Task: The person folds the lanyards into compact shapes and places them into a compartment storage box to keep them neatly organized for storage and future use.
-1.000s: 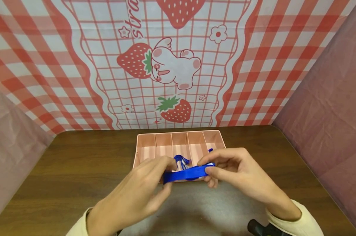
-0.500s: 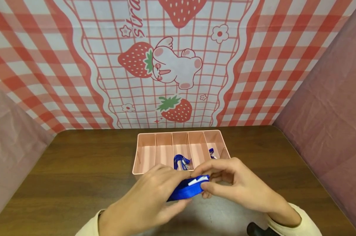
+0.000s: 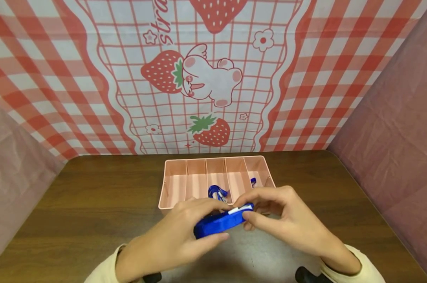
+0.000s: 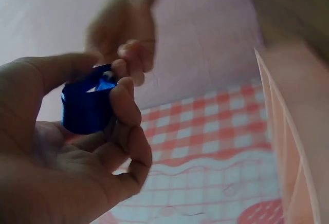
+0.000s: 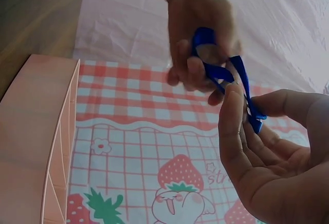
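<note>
A blue ribbon (image 3: pixel 217 226) with a white piece along its upper edge is folded into a flat loop between my hands, just in front of the tray. My left hand (image 3: pixel 174 232) holds its left end, thumb below and fingers above in the head view. The left wrist view shows the ribbon (image 4: pixel 87 112) bent round between thumb and curled fingers. My right hand (image 3: pixel 291 220) pinches the other end between thumb and fingers. Seen from the right wrist, the ribbon (image 5: pixel 241 80) forms open loops running from hand to hand. My fingers hide part of it.
Behind the hands stands a pink tray (image 3: pixel 175 181) with several compartments. Its middle compartment has a bundled blue ribbon (image 3: pixel 217 192) with white parts; another blue piece (image 3: pixel 253 181) lies in the right one. A strawberry-patterned cloth (image 3: pixel 213 78) rises behind the wooden table (image 3: pixel 93 204).
My hands have drawn closer together and come nearer to me, away from the tray. The ribbon, stretched out before, is now a shorter fold with its white piece showing more.
</note>
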